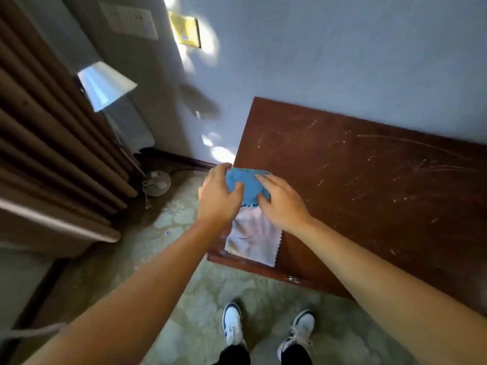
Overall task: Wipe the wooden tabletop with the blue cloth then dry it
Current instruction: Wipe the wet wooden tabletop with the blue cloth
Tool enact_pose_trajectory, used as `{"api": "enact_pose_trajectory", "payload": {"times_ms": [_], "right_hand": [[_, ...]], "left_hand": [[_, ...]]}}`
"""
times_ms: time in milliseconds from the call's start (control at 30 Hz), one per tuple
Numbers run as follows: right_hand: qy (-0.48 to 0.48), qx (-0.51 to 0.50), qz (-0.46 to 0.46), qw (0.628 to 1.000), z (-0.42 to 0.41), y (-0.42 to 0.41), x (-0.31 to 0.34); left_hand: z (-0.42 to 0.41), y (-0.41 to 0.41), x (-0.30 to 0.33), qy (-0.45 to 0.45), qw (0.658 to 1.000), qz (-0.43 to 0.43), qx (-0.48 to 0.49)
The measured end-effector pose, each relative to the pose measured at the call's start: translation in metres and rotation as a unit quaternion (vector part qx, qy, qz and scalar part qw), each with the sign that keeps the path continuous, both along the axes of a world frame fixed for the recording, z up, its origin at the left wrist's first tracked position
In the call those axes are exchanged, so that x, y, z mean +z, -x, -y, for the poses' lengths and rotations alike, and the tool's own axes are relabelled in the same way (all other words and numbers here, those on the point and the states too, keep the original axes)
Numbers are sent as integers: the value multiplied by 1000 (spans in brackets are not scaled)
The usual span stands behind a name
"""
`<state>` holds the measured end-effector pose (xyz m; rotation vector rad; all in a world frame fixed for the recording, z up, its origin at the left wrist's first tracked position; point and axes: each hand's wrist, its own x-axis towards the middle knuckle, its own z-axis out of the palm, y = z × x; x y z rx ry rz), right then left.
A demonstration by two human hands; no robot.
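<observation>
The dark wooden tabletop [369,185] is streaked with pale dust and scratch marks. At its left edge lies a folded blue cloth [246,184]. My left hand [218,198] grips the cloth's left side, thumb on top and fingers curled round its edge. My right hand [279,198] rests on the cloth's right side with fingers spread and lightly bent. Just nearer to me a pale pink-white cloth [253,241] lies flat at the table's front left corner, partly under both hands.
A floor lamp with a white shade [105,85] stands left of the table, its round base [158,183] on the patterned carpet. Brown curtains [52,143] hang at far left. The blue-grey wall [342,61] backs the table. My shoes [233,325] are near the front edge.
</observation>
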<state>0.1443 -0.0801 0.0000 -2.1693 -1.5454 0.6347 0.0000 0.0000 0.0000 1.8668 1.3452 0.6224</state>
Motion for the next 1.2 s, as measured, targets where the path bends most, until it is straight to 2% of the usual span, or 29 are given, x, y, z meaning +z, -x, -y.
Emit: {"api": "enact_pose_trajectory", "payload": {"times_ms": [167,300,400,500,667,833,933,1200], "right_hand": [[109,70,99,987,-30,-3,-52],[56,129,162,977,-57,-3,-77],[109,182,175,961,-81,-3,-93],[158,226,201,940,-91,-8,-112],[126,248,236,931,-89,-25,-131],[103,232,256,933,-115,-49,-125],[93,262,258,925,-125,-52,-123],[70,289,263,918,-100,-53,-133]], "left_hand": [[19,7,-72,34,986,-165,4],[22,0,-109,20,975,-219,-16],[22,-4,-125,35,973,-226,-31],[20,-6,-135,65,978,-198,-23],[25,-5,-141,49,976,-211,-15],[26,-6,-141,33,976,-215,-5],[26,-7,-141,37,975,-217,-5],[25,-13,-133,21,976,-215,9]]}}
